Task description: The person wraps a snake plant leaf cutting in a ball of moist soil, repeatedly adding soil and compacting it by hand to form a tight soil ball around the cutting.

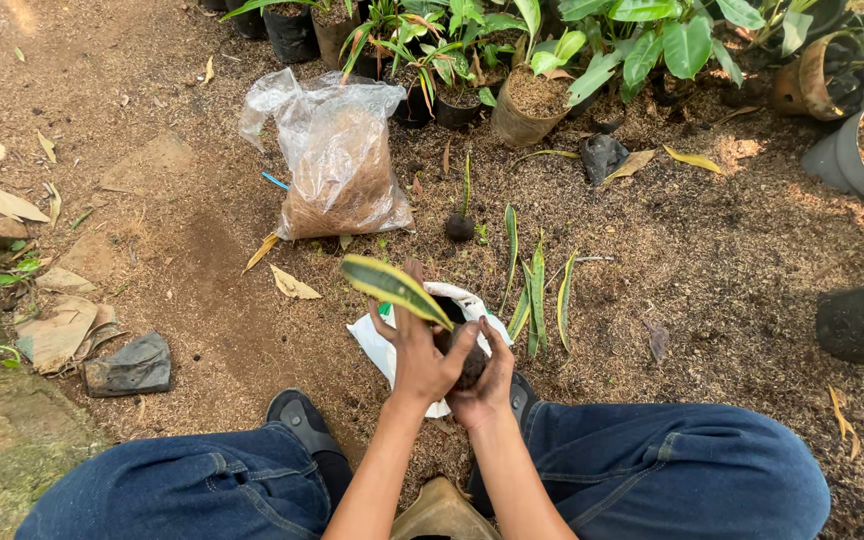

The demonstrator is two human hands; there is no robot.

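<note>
Holding one small plant, both hands meet at lower centre of the frame. Left hand: fingers curled around the dark soil ball at the plant's base, thumb over it. Right hand: cupped beneath and beside the same ball, fingers closed against it. One leaf, long, strap-shaped, green with yellow edges, slants from the ball toward upper left.

Item, one white plastic bag, crumpled, lying on the ground directly under the hands.

Item, one clear plastic sack, wrinkled, filled with brown fibrous material, upper centre-left.

Item, about five narrow upright leaves, green with pale margins, rooted in the ground just right of the hands.

Item, one single shoot with a dark round base, standing between the sack and the leaves.

Item, several potted plants in dark and brown pots, top edge; exact count unclear.

Item, one black pot, lying at right edge.

Item, two knees in blue denim, bottom of frame.

Ground: loose brown soil with scattered dry leaves.
</note>
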